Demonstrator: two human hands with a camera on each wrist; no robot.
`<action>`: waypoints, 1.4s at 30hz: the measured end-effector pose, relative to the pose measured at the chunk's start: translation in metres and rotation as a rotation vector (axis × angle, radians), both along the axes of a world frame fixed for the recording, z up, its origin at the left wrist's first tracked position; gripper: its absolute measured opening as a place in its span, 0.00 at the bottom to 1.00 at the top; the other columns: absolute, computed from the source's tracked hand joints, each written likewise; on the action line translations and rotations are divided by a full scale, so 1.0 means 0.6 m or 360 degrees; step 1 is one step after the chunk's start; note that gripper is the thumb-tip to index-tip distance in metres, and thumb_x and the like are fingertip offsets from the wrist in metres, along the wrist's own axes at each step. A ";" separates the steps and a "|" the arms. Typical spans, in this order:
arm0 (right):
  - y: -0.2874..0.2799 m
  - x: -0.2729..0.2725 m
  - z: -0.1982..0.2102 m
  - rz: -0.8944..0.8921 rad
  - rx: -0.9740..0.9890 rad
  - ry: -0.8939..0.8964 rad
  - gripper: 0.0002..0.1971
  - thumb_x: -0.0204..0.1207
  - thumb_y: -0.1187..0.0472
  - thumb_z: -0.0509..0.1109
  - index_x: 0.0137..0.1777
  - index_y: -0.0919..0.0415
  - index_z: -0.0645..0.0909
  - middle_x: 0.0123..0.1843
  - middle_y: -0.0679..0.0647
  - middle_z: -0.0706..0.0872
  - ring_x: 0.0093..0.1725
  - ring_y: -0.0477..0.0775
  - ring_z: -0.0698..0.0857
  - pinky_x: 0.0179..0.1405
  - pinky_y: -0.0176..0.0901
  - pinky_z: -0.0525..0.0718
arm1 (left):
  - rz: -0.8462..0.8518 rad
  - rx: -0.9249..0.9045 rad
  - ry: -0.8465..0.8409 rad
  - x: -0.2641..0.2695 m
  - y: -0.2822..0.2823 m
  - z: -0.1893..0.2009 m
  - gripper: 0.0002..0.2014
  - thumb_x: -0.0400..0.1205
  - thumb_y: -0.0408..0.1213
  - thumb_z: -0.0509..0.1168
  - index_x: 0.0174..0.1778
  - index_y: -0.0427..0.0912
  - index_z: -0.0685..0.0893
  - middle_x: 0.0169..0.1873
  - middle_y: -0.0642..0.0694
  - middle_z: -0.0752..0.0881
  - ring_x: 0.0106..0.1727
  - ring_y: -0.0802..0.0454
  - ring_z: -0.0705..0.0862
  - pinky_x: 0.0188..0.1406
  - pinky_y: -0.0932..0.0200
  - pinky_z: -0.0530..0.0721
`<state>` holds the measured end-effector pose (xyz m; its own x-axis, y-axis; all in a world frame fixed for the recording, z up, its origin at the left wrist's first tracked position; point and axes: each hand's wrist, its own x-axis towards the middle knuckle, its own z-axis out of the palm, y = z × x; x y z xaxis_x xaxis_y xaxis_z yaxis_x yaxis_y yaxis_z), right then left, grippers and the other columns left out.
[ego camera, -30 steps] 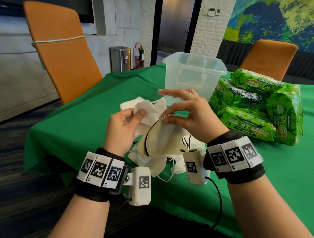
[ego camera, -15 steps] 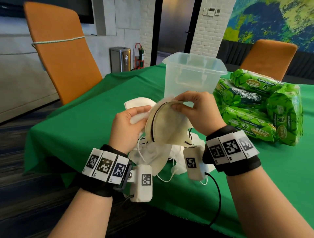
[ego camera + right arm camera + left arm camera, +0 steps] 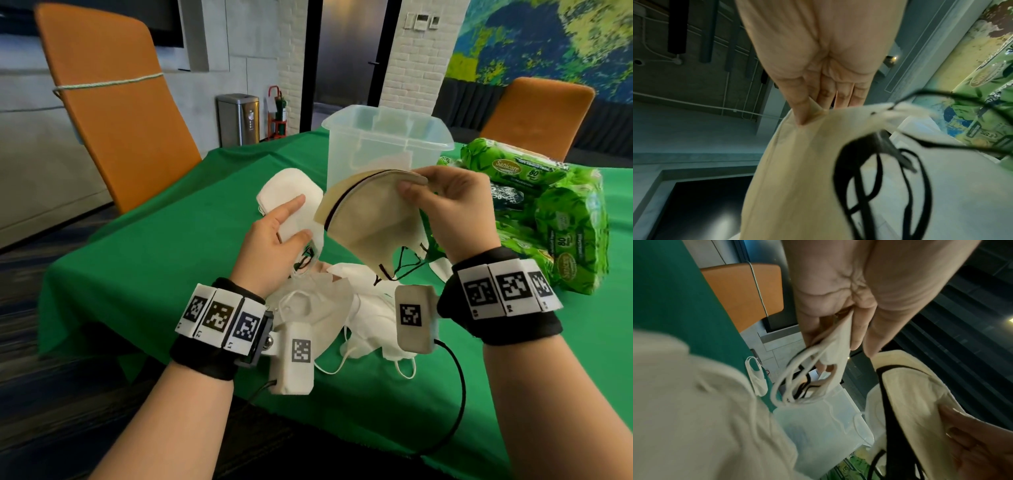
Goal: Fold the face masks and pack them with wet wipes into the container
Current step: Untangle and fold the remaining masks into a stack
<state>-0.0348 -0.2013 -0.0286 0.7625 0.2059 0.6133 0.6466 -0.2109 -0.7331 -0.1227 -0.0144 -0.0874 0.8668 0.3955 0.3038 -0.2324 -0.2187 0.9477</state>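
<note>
A white face mask [image 3: 301,219] with its white ear loops is pinched in the left hand [image 3: 270,246], while a folded beige face mask [image 3: 373,219] is gripped at its upper edge by the right hand [image 3: 452,209] before the clear container [image 3: 387,144], long axis roughly level, black loops hanging down.

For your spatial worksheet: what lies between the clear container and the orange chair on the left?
In the head view, only bare green tablecloth lies between the container and the chair.

containers [image 3: 383,150] – 1 | orange chairs [image 3: 116,113] – 2 | hands [image 3: 270,246] – 2
</note>
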 end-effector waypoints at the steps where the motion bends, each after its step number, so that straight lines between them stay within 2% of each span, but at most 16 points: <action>1: -0.002 -0.002 0.002 0.0069 0.0046 0.0017 0.09 0.69 0.66 0.73 0.35 0.49 0.85 0.33 0.44 0.88 0.40 0.51 0.84 0.50 0.50 0.83 | -0.0030 -0.0022 0.0001 0.002 -0.003 0.003 0.22 0.81 0.30 0.65 0.71 0.47 0.76 0.64 0.47 0.83 0.64 0.53 0.81 0.70 0.49 0.76; 3: -0.004 -0.005 0.005 0.0242 0.0123 0.0078 0.11 0.71 0.71 0.72 0.36 0.54 0.84 0.29 0.41 0.87 0.36 0.46 0.83 0.45 0.43 0.83 | -0.0092 -0.0144 -0.0030 0.006 -0.009 0.009 0.15 0.82 0.35 0.63 0.65 0.50 0.80 0.63 0.48 0.84 0.66 0.51 0.80 0.72 0.45 0.74; 5: -0.005 -0.007 0.007 0.0395 0.0153 0.0143 0.10 0.71 0.74 0.71 0.38 0.58 0.84 0.29 0.41 0.88 0.33 0.41 0.84 0.41 0.35 0.83 | -0.0092 -0.0304 -0.0085 0.005 -0.019 0.017 0.11 0.85 0.34 0.58 0.51 0.53 0.84 0.53 0.52 0.87 0.61 0.52 0.82 0.72 0.43 0.73; 9: -0.003 -0.011 0.008 0.0603 0.0131 0.0224 0.09 0.70 0.77 0.69 0.39 0.63 0.82 0.29 0.42 0.88 0.32 0.38 0.84 0.38 0.29 0.82 | 0.0005 -0.0434 -0.0142 0.007 -0.022 0.018 0.22 0.87 0.44 0.53 0.34 0.56 0.90 0.41 0.57 0.90 0.54 0.52 0.85 0.65 0.48 0.78; 12: -0.004 -0.012 0.008 0.0711 0.0226 0.0265 0.08 0.67 0.74 0.71 0.36 0.60 0.85 0.30 0.43 0.88 0.33 0.39 0.84 0.40 0.29 0.83 | -0.0125 -0.0403 -0.0261 0.011 -0.017 0.019 0.22 0.86 0.48 0.51 0.37 0.57 0.91 0.40 0.55 0.91 0.49 0.55 0.87 0.54 0.56 0.81; 15: -0.005 -0.008 0.009 0.0832 0.0332 0.0280 0.04 0.59 0.60 0.76 0.34 0.52 0.89 0.32 0.44 0.88 0.35 0.41 0.84 0.43 0.32 0.83 | -0.0370 -0.0357 -0.0384 0.011 -0.017 0.024 0.07 0.80 0.33 0.64 0.48 0.46 0.87 0.39 0.55 0.91 0.44 0.60 0.87 0.45 0.66 0.83; 17: -0.002 -0.006 0.009 0.0841 0.0319 0.0251 0.05 0.60 0.61 0.79 0.34 0.50 0.89 0.32 0.44 0.89 0.36 0.41 0.84 0.44 0.32 0.83 | -0.0457 -0.0302 -0.0435 0.012 -0.016 0.024 0.11 0.72 0.31 0.67 0.48 0.45 0.85 0.38 0.58 0.91 0.44 0.63 0.87 0.43 0.68 0.83; 19: 0.001 -0.005 0.008 0.0802 0.0284 0.0206 0.09 0.63 0.68 0.77 0.34 0.51 0.89 0.33 0.44 0.89 0.36 0.40 0.84 0.42 0.31 0.83 | -0.0517 -0.0298 -0.0487 0.011 -0.018 0.027 0.14 0.67 0.37 0.73 0.48 0.47 0.86 0.38 0.58 0.91 0.43 0.64 0.87 0.42 0.69 0.83; 21: 0.005 -0.007 0.007 0.0757 0.0263 0.0198 0.11 0.65 0.70 0.73 0.34 0.52 0.89 0.32 0.44 0.89 0.35 0.40 0.84 0.40 0.30 0.82 | -0.0563 -0.0343 -0.0508 0.011 -0.020 0.025 0.21 0.59 0.54 0.80 0.46 0.51 0.90 0.40 0.56 0.91 0.43 0.62 0.88 0.42 0.69 0.83; 24: 0.008 -0.010 0.004 0.0703 0.0242 0.0214 0.10 0.69 0.76 0.71 0.37 0.59 0.85 0.30 0.42 0.88 0.33 0.38 0.83 0.38 0.28 0.81 | -0.0558 -0.0448 -0.0451 0.008 -0.021 0.030 0.28 0.52 0.65 0.78 0.42 0.50 0.92 0.39 0.52 0.91 0.42 0.58 0.88 0.41 0.68 0.83; 26: 0.010 -0.013 0.002 0.0705 0.0196 0.0221 0.08 0.69 0.76 0.71 0.39 0.62 0.82 0.29 0.42 0.87 0.33 0.37 0.83 0.38 0.28 0.81 | -0.0557 -0.0417 -0.0412 0.008 -0.024 0.032 0.22 0.58 0.60 0.79 0.40 0.49 0.92 0.38 0.51 0.91 0.41 0.58 0.88 0.42 0.66 0.84; 28: 0.013 -0.017 0.003 0.0706 0.0139 0.0216 0.08 0.70 0.76 0.70 0.39 0.62 0.82 0.29 0.41 0.87 0.33 0.37 0.82 0.38 0.27 0.80 | -0.0548 -0.0414 -0.0398 0.003 -0.032 0.039 0.10 0.71 0.48 0.73 0.38 0.45 0.91 0.35 0.50 0.91 0.38 0.58 0.88 0.40 0.66 0.84; 31: 0.016 -0.019 0.002 0.0715 0.0074 0.0230 0.09 0.71 0.77 0.68 0.40 0.62 0.81 0.29 0.42 0.87 0.33 0.36 0.83 0.39 0.27 0.80 | -0.0487 -0.0427 -0.0392 0.001 -0.033 0.044 0.14 0.77 0.41 0.61 0.37 0.42 0.91 0.34 0.47 0.91 0.38 0.54 0.87 0.43 0.61 0.85; 34: 0.018 -0.021 0.000 0.0709 -0.0032 0.0231 0.09 0.71 0.75 0.70 0.40 0.59 0.81 0.31 0.42 0.87 0.35 0.37 0.83 0.41 0.27 0.80 | -0.0381 -0.0405 -0.0387 0.000 -0.030 0.044 0.14 0.77 0.41 0.62 0.37 0.38 0.91 0.36 0.38 0.89 0.41 0.46 0.84 0.48 0.53 0.82; 38: 0.016 -0.020 0.001 0.0537 -0.0158 0.0156 0.05 0.65 0.62 0.70 0.40 0.52 0.81 0.38 0.49 0.84 0.41 0.47 0.81 0.45 0.40 0.79 | -0.0185 -0.0468 -0.0382 -0.002 -0.029 0.043 0.14 0.76 0.39 0.64 0.30 0.33 0.84 0.33 0.34 0.81 0.37 0.44 0.76 0.40 0.55 0.77; 42: 0.000 -0.016 0.012 0.0133 -0.0100 0.0032 0.03 0.64 0.59 0.69 0.33 0.49 0.79 0.35 0.53 0.83 0.37 0.52 0.80 0.42 0.53 0.81 | -0.0006 -0.0428 -0.0354 0.003 -0.014 0.037 0.14 0.82 0.35 0.65 0.32 0.46 0.91 0.34 0.48 0.91 0.43 0.46 0.87 0.53 0.48 0.84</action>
